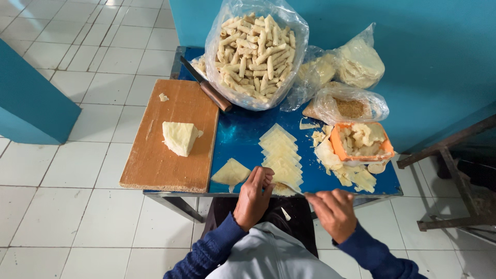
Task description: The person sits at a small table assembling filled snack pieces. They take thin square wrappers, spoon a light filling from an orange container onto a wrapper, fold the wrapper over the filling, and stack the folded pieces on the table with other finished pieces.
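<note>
A: Nearest the lens, your right hand [336, 212] hung just off the desk [243, 132] edge, fingers curled shut round a thin utensil [295, 189]; I couldn't tell whether it was a spoon or a small blade. Why so low?

B: Probably so the tip could reach across to your left hand [254, 195]. That hand was curled over the near end of the wrapper row [279, 155], fingers bent down onto the last sheet, so it looked pinned or pinched there. I couldn't tell how firmly.

A: And the row itself?

B: It lay overlapped down the middle of the blue top, running toward you, likely so that each sheet came to hand in turn. One loose sheet [231, 172] lay just left of it, apart from the row.

A: What crowded you?

B: The board [170, 137] took the whole left side, hanging over the edge, with a pale block [179, 137] on it. A knife [206, 85] rested between the board and the big bag of rolls [256, 51] at the back. To the right, the orange tub [361, 140] of filling sat close by the row, with scraps [356, 176] under it. Two more bags [351, 77] stood behind it. Your reach to the rolls went over everything.
</note>
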